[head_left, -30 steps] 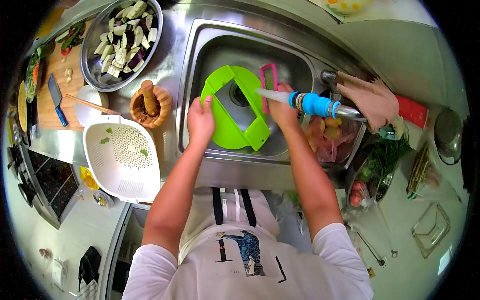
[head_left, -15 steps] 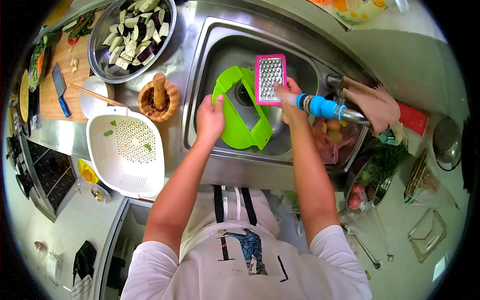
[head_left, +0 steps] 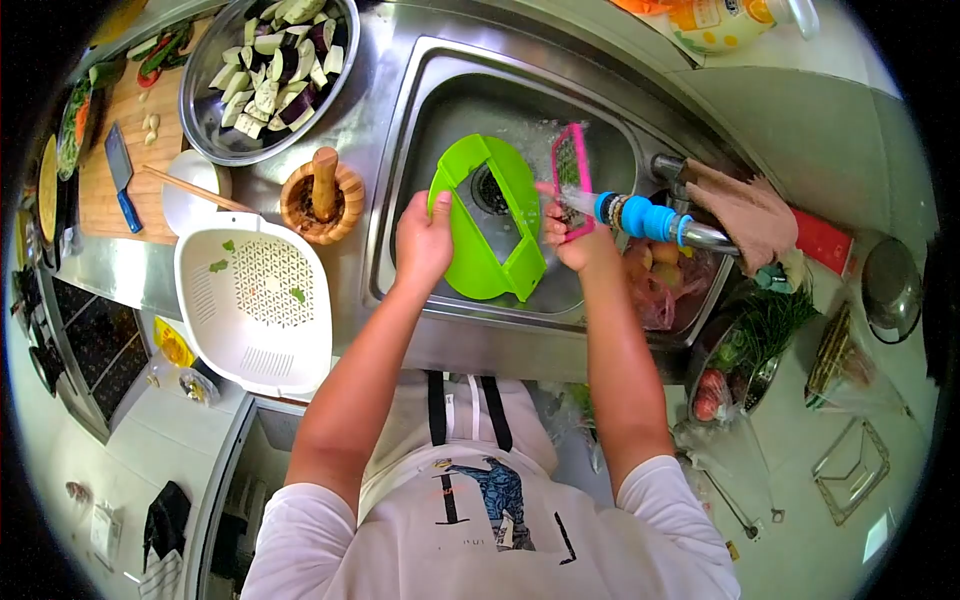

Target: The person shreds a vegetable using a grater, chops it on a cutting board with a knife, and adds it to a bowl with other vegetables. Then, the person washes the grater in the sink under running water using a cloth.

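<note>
Over the steel sink (head_left: 400,150), my left hand (head_left: 424,238) grips the left edge of a round green plastic frame (head_left: 465,260) with a four-sided opening. Through that opening the drain shows. My right hand (head_left: 577,240) holds a pink-rimmed metal grater (head_left: 570,165) by its lower end, tilted so that it is seen nearly edge-on. Beside it is the end of the faucet (head_left: 645,217), with blue rings, and water runs onto the grater. Splashes show around the grater's upper part. The faucet partly hides my right hand's fingers.
Left of the sink are a wooden mortar with pestle (head_left: 322,195), a white colander (head_left: 255,345), a metal bowl (head_left: 190,110) of cut eggplant and a cutting board (head_left: 95,215) with a knife (head_left: 122,175). A brown cloth (head_left: 745,205) hangs over the faucet's base.
The grater was edge-on, then turned face-up, and is now nearly edge-on again, farther right. The green frame has shifted slightly right with my left hand. Water splashes now show.
</note>
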The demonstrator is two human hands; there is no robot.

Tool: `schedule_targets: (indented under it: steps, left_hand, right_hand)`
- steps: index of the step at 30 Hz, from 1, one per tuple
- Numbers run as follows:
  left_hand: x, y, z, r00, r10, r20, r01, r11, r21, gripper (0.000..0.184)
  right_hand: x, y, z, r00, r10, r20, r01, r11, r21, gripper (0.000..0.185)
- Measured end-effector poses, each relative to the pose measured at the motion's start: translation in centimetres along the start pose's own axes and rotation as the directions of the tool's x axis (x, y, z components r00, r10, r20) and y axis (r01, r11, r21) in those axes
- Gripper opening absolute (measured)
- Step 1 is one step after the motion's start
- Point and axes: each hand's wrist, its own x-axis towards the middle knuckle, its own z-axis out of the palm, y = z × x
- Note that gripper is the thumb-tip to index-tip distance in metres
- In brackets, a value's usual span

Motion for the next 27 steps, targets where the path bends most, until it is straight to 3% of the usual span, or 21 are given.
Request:
schedule_targets:
  steps: [1,3,6,12,14,16,17,18,19,21,24,25,26,27]
  left_hand:
    - [0.0,0.0,0.0,1.0,-0.012,0.005,0.012,1.0,-0.014,0.034]
    - [0.2,-0.3,0.1,1.0,-0.013,0.003,0.013,1.0,-0.008,0.034]
    - [0.6,-0.8,0.2,1.0,0.007,-0.015,-0.007,1.0,-0.011,0.034]
    - [0.5,-0.4,-0.1,0.998,0.036,-0.045,-0.035,0.999,0.023,0.036]
    - [0.4,0.2,-0.2,0.999,-0.022,-0.026,0.02,0.999,-0.049,0.036]
    - [0.5,0.7,-0.3,0.999,-0.002,-0.035,0.0,0.999,-0.039,0.036]
    - [0.5,0.9,-0.4,0.999,0.019,-0.044,-0.02,0.999,-0.027,0.036]
    - [0.5,1.3,-0.3,0.999,0.022,-0.043,-0.023,0.999,-0.029,0.036]
    - [0.5,1.7,-0.2,0.997,0.038,-0.07,-0.042,0.998,-0.048,0.035]
    - [0.6,2.2,-0.2,0.994,0.055,-0.097,-0.061,0.996,-0.065,0.034]
    - [1.1,2.7,-0.1,0.992,0.053,-0.114,-0.061,0.996,-0.068,0.035]
    - [1.2,2.9,-0.1,0.99,0.06,-0.129,-0.071,0.994,-0.081,0.035]
    - [1.2,3.2,0.0,0.987,0.066,-0.145,-0.08,0.992,-0.093,0.035]
    - [1.2,3.5,0.0,0.988,0.066,-0.142,-0.08,0.993,-0.091,0.035]
  right_hand:
    - [-0.3,-0.2,-0.2,0.901,0.189,0.391,-0.285,0.936,0.205,0.042]
    - [-0.1,0.1,0.1,0.923,0.221,0.314,-0.296,0.931,0.215,0.051]
    - [0.4,0.8,0.9,0.793,0.248,0.556,-0.468,0.833,0.296,0.051]
    - [0.7,0.5,1.6,0.757,0.269,0.596,-0.514,0.808,0.289,0.046]
    - [0.9,0.4,0.9,0.767,0.287,0.574,-0.512,0.813,0.277,0.044]
    - [0.6,0.2,0.2,0.914,0.127,0.386,-0.224,0.95,0.218,0.036]
    - [0.6,0.3,0.0,0.915,0.124,0.385,-0.221,0.951,0.218,0.036]
    - [-0.5,0.1,2.3,0.999,-0.041,0.018,0.04,0.996,0.075,0.03]
    - [-1.2,-0.1,3.7,0.911,-0.269,-0.313,0.232,0.961,-0.152,0.024]
    - [0.2,0.4,-0.1,0.888,-0.318,-0.333,0.253,0.941,-0.224,0.022]
    - [0.8,1.1,-2.9,0.805,-0.556,-0.204,0.365,0.737,-0.569,0.027]
    - [0.0,0.7,-1.9,0.805,-0.557,-0.205,0.365,0.737,-0.569,0.027]
    - [-1.0,0.2,-1.1,0.724,-0.676,-0.138,0.271,0.462,-0.844,0.029]
    - [-1.6,-0.1,-0.4,0.655,-0.755,-0.021,0.113,0.125,-0.986,0.031]
